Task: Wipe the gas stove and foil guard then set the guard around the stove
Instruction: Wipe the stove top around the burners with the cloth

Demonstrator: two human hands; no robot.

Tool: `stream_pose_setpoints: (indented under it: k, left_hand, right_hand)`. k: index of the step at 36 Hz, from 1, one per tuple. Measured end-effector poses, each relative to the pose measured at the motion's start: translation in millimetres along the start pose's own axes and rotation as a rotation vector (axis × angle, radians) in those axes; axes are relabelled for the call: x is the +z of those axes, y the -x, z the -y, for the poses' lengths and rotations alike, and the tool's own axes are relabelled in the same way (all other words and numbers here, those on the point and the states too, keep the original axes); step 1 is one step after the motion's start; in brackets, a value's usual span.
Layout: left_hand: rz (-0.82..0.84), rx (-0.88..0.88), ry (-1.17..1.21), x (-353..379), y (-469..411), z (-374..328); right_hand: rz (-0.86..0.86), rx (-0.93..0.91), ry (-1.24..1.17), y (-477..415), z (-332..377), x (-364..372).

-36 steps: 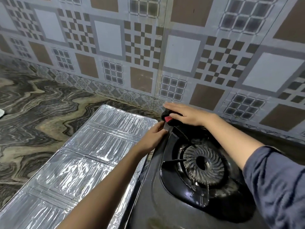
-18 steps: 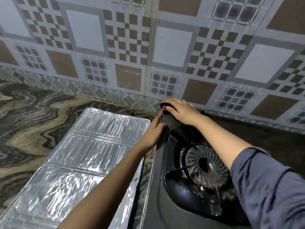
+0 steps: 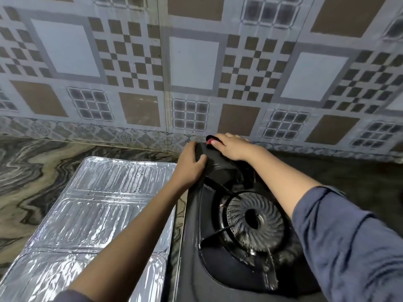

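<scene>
wall [image 3: 196, 62] close behind stove [image 3: 192, 247] — foil guard [image 3: 98, 203] left

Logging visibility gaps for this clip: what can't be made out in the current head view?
- Cloth: only a dark and red bit shows; the right hand covers the rest.
- Gas stove: its far left corner is under the left hand; its near and right parts are cut off by the frame and the blue sleeve.
- Foil guard: its near end is cut by the bottom edge and crossed by the left forearm.

I see my two bare forearms. My right sleeve [image 3: 349, 247], blue-grey cloth, is pushed up past the elbow; a sliver of left sleeve [image 3: 72, 296] matches it.
</scene>
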State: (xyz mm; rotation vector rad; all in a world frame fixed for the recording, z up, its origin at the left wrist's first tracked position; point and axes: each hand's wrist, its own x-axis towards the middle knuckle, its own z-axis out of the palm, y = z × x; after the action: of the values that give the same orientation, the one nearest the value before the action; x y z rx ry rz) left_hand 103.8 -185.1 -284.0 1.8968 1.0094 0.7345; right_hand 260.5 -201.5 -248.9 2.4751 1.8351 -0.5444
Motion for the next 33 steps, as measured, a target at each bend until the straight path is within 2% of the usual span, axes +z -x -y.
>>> stream_pose_setpoints:
  k: [7, 12, 25, 33]
  left_hand:
    - [0.057, 0.052, -0.326, 3.4, -7.2, -7.8]
    - [0.111, 0.1, -0.471, 7.5, -17.8, -13.3]
    - [0.181, 0.11, -0.672, 25.9, -37.6, -39.9]
    - [0.288, 0.1, -0.647, 47.1, -46.5, -58.9]
  right_hand:
    - [0.05, 0.003, -0.043, 12.2, -32.6, -6.4]
    - [-0.002, -0.002, -0.062, 28.4, -53.6, -8.7]
    - [-0.142, 0.018, -0.05, 53.8, -100.9, -4.8]
    - [-0.17, 0.044, -0.063, 65.3, -134.8, -6.5]
